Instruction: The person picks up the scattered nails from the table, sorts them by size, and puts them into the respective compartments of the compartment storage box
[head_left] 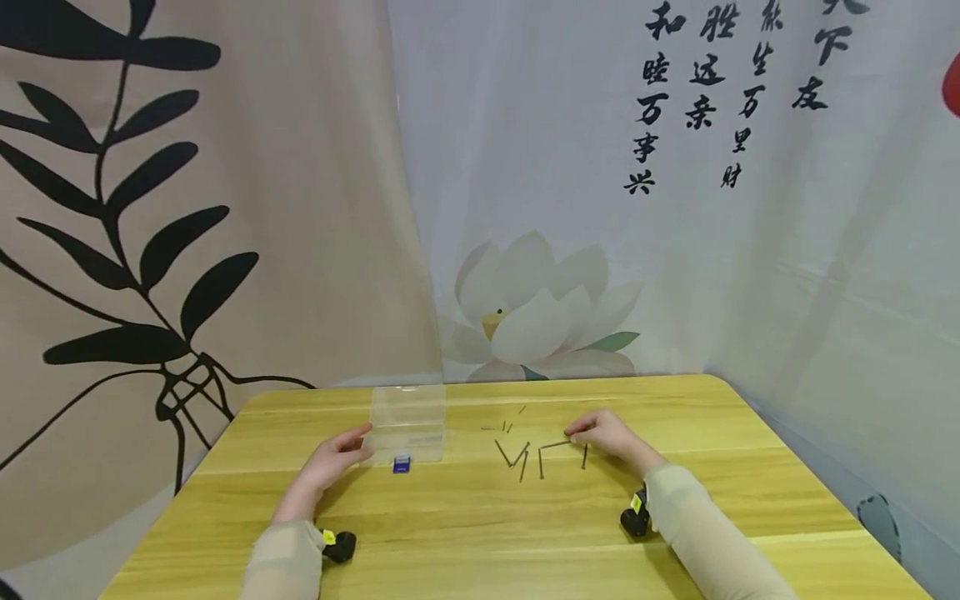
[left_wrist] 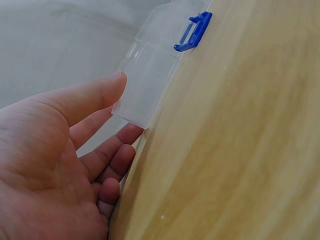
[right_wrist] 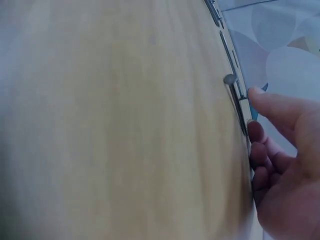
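Observation:
A clear plastic box (head_left: 408, 417) with a blue latch (head_left: 401, 465) stands with its lid raised. My left hand (head_left: 337, 458) is at its left side. In the left wrist view the thumb (left_wrist: 107, 95) lies against the box's corner, with the other fingers loosely bent behind and below. My right hand (head_left: 611, 435) pinches at the far end of a slanting nail (head_left: 555, 444) on the table; the exact contact is partly hidden. An upright-lying nail (head_left: 585, 457) is just below that hand, its head showing in the right wrist view. Another nail (head_left: 542, 464) lies to the left.
Several nails (head_left: 522, 465) form a zigzag left of the right hand's nails. Smaller nails or pins (head_left: 505, 426) lie scattered behind them. The wooden table (head_left: 465, 533) ends at a printed cloth backdrop (head_left: 525, 192).

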